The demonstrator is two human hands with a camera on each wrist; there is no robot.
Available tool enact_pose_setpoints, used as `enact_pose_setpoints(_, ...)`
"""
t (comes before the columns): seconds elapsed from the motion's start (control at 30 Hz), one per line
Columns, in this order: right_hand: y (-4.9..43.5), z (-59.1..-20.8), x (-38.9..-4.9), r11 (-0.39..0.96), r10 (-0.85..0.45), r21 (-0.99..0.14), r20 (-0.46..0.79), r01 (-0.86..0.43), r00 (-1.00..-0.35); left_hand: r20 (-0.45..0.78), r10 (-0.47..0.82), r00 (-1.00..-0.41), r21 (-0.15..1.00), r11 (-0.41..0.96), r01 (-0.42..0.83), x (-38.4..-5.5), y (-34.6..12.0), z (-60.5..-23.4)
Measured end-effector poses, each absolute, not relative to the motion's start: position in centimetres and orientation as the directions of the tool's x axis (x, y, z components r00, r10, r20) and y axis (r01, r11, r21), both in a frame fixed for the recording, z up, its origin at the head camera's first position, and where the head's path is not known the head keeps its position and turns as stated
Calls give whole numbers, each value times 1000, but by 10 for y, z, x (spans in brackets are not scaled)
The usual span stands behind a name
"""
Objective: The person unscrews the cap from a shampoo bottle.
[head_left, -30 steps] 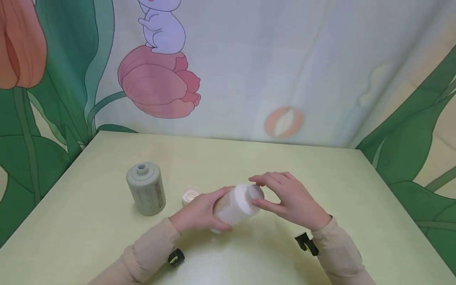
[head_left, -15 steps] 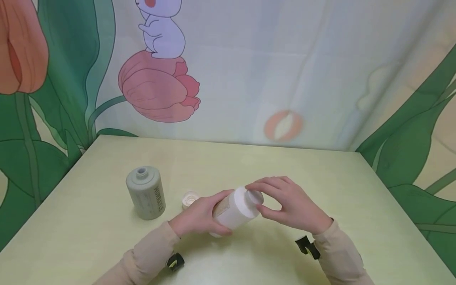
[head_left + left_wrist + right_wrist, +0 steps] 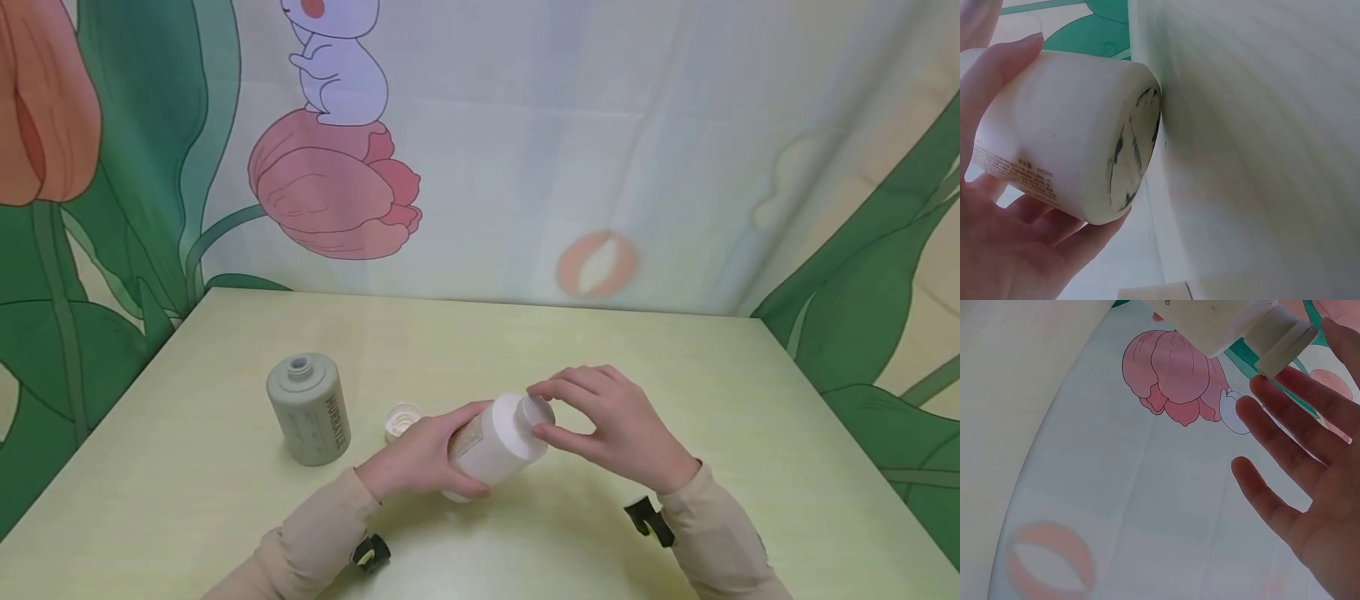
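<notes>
A white bottle [image 3: 498, 450] lies tilted in the air over the table, its neck up to the right. My left hand [image 3: 420, 454] grips it round the body, thumb along the near side. Its scuffed base and small print show in the left wrist view, where the bottle [image 3: 1069, 119] fills the left half. My right hand [image 3: 615, 429] has thumb and forefinger at opposite sides of the white cap [image 3: 537, 412] on the neck. In the right wrist view, the other fingers spread below the cap [image 3: 1285, 347], fairly straight.
A grey-green bottle [image 3: 307, 412] with an uncapped neck stands upright to the left. Beside my left hand, a loose white cap [image 3: 402, 418] lies on the pale yellow table [image 3: 637, 350]. Behind hangs a curtain [image 3: 495, 167] printed with flowers.
My right thumb and forefinger have shifted slightly about the cap, moving off toward the bottle's shoulder and back. My left hand and the bottle stay almost still.
</notes>
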State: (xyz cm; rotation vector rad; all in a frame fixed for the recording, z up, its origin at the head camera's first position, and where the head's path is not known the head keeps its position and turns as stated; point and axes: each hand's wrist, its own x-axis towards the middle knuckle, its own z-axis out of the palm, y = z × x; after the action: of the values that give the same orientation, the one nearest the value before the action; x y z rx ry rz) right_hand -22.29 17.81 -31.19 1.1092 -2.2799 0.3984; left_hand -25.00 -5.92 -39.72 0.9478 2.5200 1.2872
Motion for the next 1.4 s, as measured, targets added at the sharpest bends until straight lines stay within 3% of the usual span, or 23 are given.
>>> enact_pose_setpoints(0.43, 179, -309, -220, 575, -660, -8, 587, -818, -469, 127, 599, -791, 782, 430, 451, -248, -58, -397)
enact_pose_setpoints(0.73, 179, -313, -221, 627, -630, 13, 597, -779, -496, 133, 598, -791, 777, 432, 457, -249, -59, -399)
enact_pose_setpoints(1.2, 178, -314, -222, 534, -709, 25, 559, -845, -431, 103, 597, -795, 768, 461, 446, -249, -60, -395)
enact_pose_setpoints(1.4, 177, -315, -224, 601, -677, 49, 561, -798, -476, 118, 609, -784, 774, 438, 457, -249, -59, -394)
